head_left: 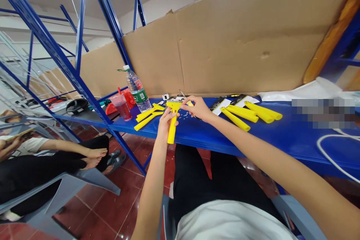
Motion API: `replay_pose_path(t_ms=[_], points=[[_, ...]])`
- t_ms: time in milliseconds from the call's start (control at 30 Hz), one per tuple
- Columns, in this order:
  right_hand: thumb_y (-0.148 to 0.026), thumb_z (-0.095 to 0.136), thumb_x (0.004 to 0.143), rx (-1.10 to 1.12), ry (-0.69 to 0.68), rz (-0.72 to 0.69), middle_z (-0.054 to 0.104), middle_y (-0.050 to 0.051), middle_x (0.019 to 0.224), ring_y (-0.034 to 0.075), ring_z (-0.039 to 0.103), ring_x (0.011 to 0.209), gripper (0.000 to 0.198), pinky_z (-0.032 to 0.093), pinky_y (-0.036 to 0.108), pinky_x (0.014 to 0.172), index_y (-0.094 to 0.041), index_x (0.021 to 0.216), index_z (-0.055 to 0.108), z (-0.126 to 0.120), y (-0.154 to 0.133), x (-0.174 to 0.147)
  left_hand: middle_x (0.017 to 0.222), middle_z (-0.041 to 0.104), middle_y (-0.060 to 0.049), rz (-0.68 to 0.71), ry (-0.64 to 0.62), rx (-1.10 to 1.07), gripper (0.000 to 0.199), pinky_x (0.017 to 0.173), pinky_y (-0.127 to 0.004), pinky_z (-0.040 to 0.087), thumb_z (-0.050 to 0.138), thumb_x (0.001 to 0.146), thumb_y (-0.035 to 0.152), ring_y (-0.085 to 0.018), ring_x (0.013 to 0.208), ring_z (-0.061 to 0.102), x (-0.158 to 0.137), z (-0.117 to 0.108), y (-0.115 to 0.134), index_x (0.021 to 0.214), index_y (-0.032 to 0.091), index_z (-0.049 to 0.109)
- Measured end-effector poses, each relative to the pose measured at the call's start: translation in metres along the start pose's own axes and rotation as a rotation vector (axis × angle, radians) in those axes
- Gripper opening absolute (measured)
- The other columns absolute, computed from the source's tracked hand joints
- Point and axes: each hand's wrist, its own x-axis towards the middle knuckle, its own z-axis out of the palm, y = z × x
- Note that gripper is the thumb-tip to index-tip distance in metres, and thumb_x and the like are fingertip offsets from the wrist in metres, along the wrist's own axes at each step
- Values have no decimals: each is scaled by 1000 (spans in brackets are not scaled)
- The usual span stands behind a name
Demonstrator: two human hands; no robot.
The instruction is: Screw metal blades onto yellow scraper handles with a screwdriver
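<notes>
Cup [120,105], maybe liquid [127,115] inside, near bottle [139,92]; left hand [166,119] clasps yellow piece [171,131], right hand [200,108] pinches tool [190,103].

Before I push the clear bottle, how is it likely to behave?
The bottle would probably tip easily, being tall and narrow. Its clear sides look like thin plastic, so a squeeze may dent them. Pushed left, it could knock the reddish cup standing close beside it.
</notes>
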Motion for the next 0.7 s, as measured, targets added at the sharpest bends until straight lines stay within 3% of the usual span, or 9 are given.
replay_pose_path(t_ms=[200, 367, 533, 700], points=[[-65, 96, 70, 29, 19, 44, 66, 1, 80, 11, 56, 50, 53, 46, 27, 42, -19, 86, 75, 0, -7, -2, 104, 74, -5, -1, -24, 11, 58, 49, -17, 40, 86, 69, 11, -15, 85, 73, 1, -4, -2, 125, 19, 72], [-63, 94, 74, 0, 30, 24, 70, 4, 94, 11, 56, 53, 48, 46, 28, 43, -19, 84, 75, -2, -8, -2, 105, 74, -5, 4, -36, -4, 61, 51, -17, 40, 86, 71, 11, -15, 88, 74, 2, -7, -3, 130, 20, 70], [-59, 93, 78, -29, 3, -36, 69, 8, 117, 10, 57, 54, 44, 49, 30, 43, -20, 85, 76, -4, -7, -3, 101, 74, -6, -17, -15, 0, 58, 47, -18, 38, 86, 66, 10, -16, 83, 73, 3, -4, -1, 120, 18, 69], [-58, 93, 78, -13, 1, -21, 68, 8, 114, 10, 57, 55, 42, 50, 30, 44, -20, 85, 75, -3, -5, -1, 97, 72, -4, -19, -28, -2, 55, 48, -17, 39, 85, 67, 11, -15, 82, 72, 1, -2, 1, 120, 19, 69]])
